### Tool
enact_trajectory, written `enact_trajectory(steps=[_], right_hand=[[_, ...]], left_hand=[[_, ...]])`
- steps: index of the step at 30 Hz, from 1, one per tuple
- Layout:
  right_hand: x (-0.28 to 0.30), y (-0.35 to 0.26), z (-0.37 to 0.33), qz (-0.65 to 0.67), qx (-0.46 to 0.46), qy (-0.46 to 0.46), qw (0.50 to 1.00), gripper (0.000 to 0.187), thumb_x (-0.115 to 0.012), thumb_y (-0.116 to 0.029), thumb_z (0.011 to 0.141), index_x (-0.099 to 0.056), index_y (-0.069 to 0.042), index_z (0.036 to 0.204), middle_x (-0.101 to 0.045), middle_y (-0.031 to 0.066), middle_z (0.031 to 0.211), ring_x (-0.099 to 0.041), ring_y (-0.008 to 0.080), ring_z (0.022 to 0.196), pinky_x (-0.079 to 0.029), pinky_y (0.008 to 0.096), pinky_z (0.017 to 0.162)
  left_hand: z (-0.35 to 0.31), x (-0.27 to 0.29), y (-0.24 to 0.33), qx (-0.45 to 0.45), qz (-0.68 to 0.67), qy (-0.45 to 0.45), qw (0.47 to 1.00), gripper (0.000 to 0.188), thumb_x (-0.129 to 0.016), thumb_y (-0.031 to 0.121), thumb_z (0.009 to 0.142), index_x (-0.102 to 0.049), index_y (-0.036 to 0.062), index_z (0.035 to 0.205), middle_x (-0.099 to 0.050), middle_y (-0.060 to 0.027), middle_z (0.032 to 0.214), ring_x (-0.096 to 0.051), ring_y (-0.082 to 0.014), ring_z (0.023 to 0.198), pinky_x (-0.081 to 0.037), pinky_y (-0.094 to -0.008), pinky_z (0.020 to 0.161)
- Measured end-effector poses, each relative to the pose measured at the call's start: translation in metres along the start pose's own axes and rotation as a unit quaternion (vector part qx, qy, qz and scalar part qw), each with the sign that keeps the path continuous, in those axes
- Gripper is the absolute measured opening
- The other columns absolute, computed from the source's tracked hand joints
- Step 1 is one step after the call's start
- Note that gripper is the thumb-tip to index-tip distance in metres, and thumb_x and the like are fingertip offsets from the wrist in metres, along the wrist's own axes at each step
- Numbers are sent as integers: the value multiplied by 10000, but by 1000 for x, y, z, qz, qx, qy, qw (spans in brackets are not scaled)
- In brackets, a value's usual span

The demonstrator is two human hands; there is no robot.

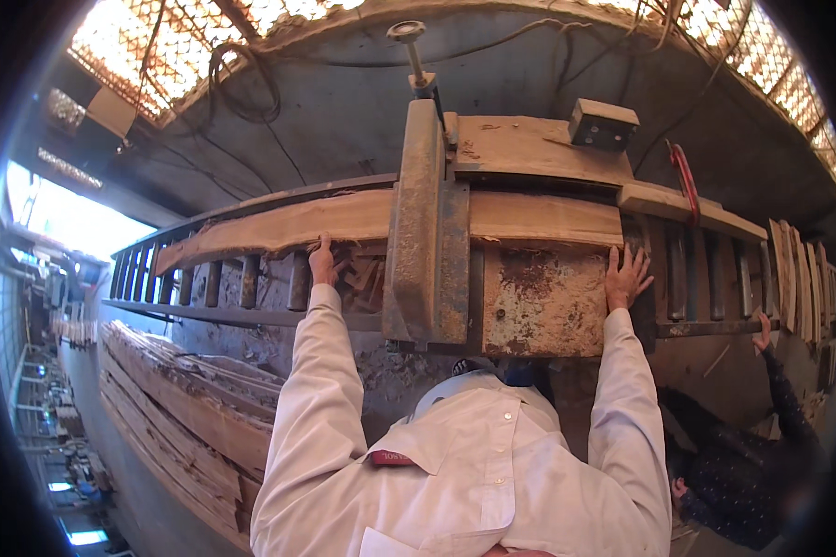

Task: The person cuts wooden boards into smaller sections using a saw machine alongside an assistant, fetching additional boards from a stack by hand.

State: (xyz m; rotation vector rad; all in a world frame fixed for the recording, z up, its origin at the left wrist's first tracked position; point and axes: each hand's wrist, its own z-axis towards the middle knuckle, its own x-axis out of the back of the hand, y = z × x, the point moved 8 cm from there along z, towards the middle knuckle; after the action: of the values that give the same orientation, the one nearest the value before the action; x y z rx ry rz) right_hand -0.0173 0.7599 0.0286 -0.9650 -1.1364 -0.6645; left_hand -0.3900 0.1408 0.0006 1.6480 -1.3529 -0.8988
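Observation:
A long rough-edged plank (293, 225) lies across a roller bed and passes behind the dusty metal housing (414, 232) of a woodworking machine. Left of that housing, my left hand (323, 264) grips the plank's near edge, its thumb up and its other fingers partly hidden. My right hand (628, 278) is open with spread fingers, at the plank's right end beside the worn metal table (543, 302). No blade shows from here. Behind the plank, a wide wooden board (539, 148) carries a small block with dark metal on its side (604, 126).
A red clamp (685, 181) sits on a wooden strip (692, 210) at the right. Rollers (299, 281) extend both ways. Stacked rough timber (186, 399) lies at lower left. Another person in dark clothes (743, 473) stands at lower right, one hand by the roller frame. Cables hang along the wall.

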Motion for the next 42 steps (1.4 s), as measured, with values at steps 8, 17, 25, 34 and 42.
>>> enact_trajectory(steps=[8, 17, 25, 34, 42], right_hand=[[-2, 24, 11, 332, -8, -26, 943, 675, -457, -565, 934, -477, -31, 1346, -416, 158, 1430, -340, 337, 1345, -205, 447, 1126], [-53, -118, -81, 679, -227, -275, 641, 600, -596, -315, 933, -376, 79, 1329, -538, 289, 1190, -588, 388, 1094, -563, 426, 853], [-78, -128, -70, 665, -308, -251, 632, 742, -685, -351, 866, -335, 93, 1346, -420, 323, 1308, -550, 450, 1106, -540, 505, 848], [-84, -139, -80, 697, -317, -210, 609, 635, -698, -242, 871, -369, 114, 1281, -476, 234, 1229, -562, 387, 1040, -549, 475, 874], [-97, -114, -102, 761, -327, -122, 547, 495, -688, -152, 875, -402, 37, 1232, -531, 174, 1161, -574, 311, 1020, -530, 488, 893]], left_hand=[[-17, -11, 8, 10, -7, 19, 1000, 418, -629, 419, 900, -567, 69, 1120, -643, -96, 951, -653, -261, 742, -553, -445, 617], [0, 13, 2, -14, -19, 48, 999, 416, -673, 390, 875, -587, 40, 1084, -609, -82, 915, -617, -232, 731, -539, -398, 573], [-6, 4, 4, -21, -16, 47, 999, 398, -698, 378, 850, -594, 74, 1084, -606, -63, 910, -601, -209, 729, -531, -413, 572], [8, 23, 1, -29, -10, 13, 999, 337, -654, 362, 888, -588, 106, 1096, -637, -71, 916, -627, -208, 696, -526, -378, 503], [11, 3, 3, -21, -12, 14, 1000, 393, -656, 360, 890, -582, 58, 1130, -609, -113, 1059, -623, -262, 841, -556, -443, 615]])
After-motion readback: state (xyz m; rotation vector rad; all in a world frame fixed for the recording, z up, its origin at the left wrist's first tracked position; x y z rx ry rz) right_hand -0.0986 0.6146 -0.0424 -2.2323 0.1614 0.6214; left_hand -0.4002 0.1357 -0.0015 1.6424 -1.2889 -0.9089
